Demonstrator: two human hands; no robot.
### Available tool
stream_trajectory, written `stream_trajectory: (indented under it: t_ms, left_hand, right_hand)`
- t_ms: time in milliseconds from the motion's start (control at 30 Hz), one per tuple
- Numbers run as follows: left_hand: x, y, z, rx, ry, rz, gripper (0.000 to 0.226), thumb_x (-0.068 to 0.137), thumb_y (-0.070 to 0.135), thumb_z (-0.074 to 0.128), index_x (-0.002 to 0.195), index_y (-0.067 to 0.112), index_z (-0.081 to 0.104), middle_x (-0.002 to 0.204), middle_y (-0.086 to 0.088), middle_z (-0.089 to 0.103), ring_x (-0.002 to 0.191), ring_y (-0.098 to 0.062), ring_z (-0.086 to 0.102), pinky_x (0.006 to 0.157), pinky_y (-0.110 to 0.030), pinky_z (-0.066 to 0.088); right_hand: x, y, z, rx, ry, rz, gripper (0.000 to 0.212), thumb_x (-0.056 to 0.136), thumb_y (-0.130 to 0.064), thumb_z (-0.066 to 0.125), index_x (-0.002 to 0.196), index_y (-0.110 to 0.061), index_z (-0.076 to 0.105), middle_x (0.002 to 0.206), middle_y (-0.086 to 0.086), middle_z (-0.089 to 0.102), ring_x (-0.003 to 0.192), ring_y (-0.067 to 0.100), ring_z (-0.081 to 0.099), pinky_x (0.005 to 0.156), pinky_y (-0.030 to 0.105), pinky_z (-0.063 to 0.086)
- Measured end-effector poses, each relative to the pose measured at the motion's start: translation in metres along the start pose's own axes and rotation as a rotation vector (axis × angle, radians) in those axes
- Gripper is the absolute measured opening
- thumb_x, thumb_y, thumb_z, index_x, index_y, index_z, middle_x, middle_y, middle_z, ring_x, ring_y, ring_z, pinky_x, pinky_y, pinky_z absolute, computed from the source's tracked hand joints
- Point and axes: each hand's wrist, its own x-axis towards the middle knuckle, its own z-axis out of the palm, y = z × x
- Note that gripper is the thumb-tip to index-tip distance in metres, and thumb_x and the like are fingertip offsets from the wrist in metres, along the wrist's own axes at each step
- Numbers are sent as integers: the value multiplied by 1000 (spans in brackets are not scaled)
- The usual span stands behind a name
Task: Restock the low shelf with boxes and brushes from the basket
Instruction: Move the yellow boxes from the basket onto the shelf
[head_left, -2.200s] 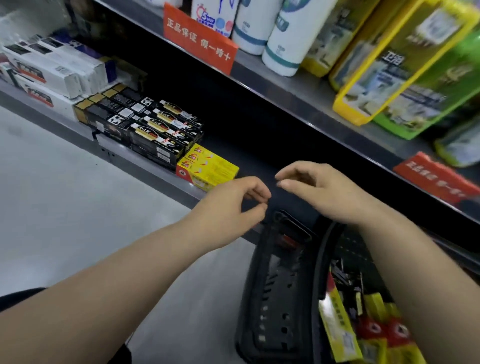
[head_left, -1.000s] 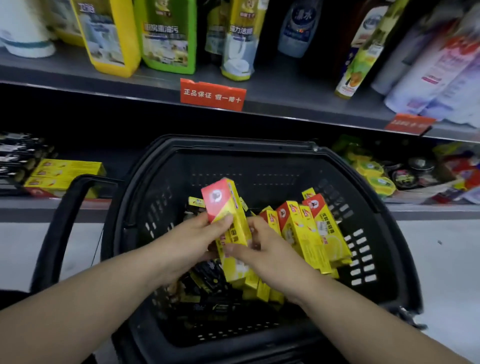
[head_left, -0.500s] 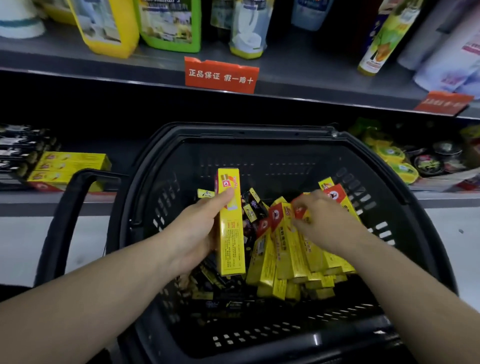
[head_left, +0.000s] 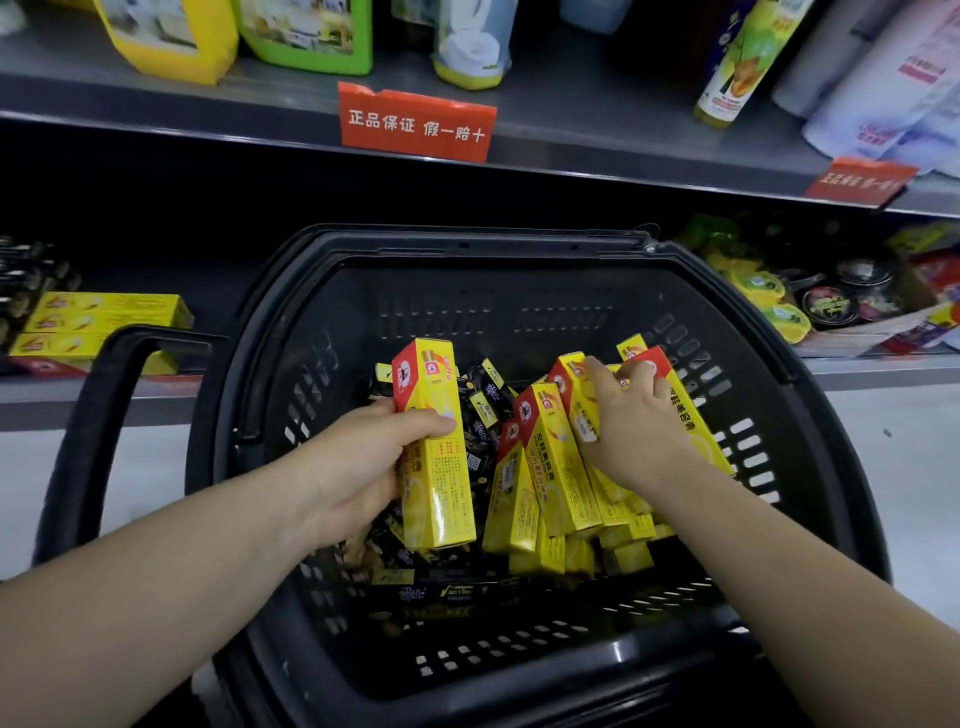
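Now, head view: my left hand (head_left: 358, 467) grips upright yellow box (head_left: 439, 467) mid-length inside basket (head_left: 467, 244); my right hand (head_left: 636, 426) curls over tops of leaning boxes (head_left: 550, 467). Cardboard likely light, stiff, crushable: hold by long sides. Low shelf (head_left: 62, 400) just behind.

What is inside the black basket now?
Inside the basket: leaning yellow boxes, one gripped by the left hand, others held by the right hand, over small black packs. The basket floor beneath them is covered.
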Motion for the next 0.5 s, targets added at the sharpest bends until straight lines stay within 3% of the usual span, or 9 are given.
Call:
stream_trajectory:
  t_ms: [133, 167, 233, 267, 367, 433, 500]
  left_hand:
    - [0, 0, 0, -36, 7, 35, 33, 89, 10, 58, 122, 13, 55, 107, -11, 69, 88, -20, 67, 66, -32, 51]
    - [0, -1, -1, -43, 12, 38, 34, 89, 10, 58, 123, 13, 54, 105, -10, 69, 88, -20, 67, 67, -32, 51]
    - [1, -1, 0, -48, 20, 35, 35, 89, 12, 59, 124, 13, 54, 102, -9, 69, 87, -20, 67, 67, -32, 52]
    - [1, -1, 0, -46, 19, 34, 36, 89, 13, 59, 124, 13, 54, 100, -8, 69, 86, -19, 67, 67, -32, 52]
    - [2, -1, 0, -43, 19, 37, 36, 89, 15, 59, 125, 14, 53, 99, -7, 70, 87, -19, 67, 65, -32, 52]
    - [2, -2, 1, -56, 16, 41, 35, 89, 21, 59, 124, 14, 55, 98, -6, 72, 88, -19, 68, 65, -31, 53]
    - [2, -2, 2, -84, -23, 50, 38, 87, 30, 59, 122, 15, 57, 103, -6, 73, 92, -19, 69, 66, -31, 56]
  right_hand:
    - [-3, -2, 2, 107, 109, -233, 74, 89, -12, 55, 147, -32, 14, 142, 9, 37, 122, 29, 40, 92, 35, 44]
    - [-2, -3, 1, 127, 114, -262, 75, 89, -7, 54, 148, -31, 13, 141, 9, 42, 111, 27, 50, 78, 29, 49]
    - [-3, -5, -2, 149, 115, -226, 79, 88, -4, 55, 149, -28, 10, 135, 10, 50, 82, 22, 59, 51, 22, 43]
    - [-5, -6, -5, 154, 124, -195, 78, 89, -8, 57, 149, -26, 10, 132, 10, 53, 79, 22, 60, 52, 24, 44]
    - [-15, -12, -21, 268, 265, -193, 70, 90, -26, 61, 147, -17, 22, 133, 4, 53, 99, 21, 62, 74, 27, 49]
    - [-26, -25, -30, 520, 324, -231, 64, 86, -36, 63, 141, -18, 35, 128, -4, 56, 101, 12, 58, 82, 20, 45]
    - [-42, -45, -35, 744, 283, -287, 54, 82, -34, 67, 131, -23, 48, 119, -7, 59, 103, 7, 56, 91, 25, 48]
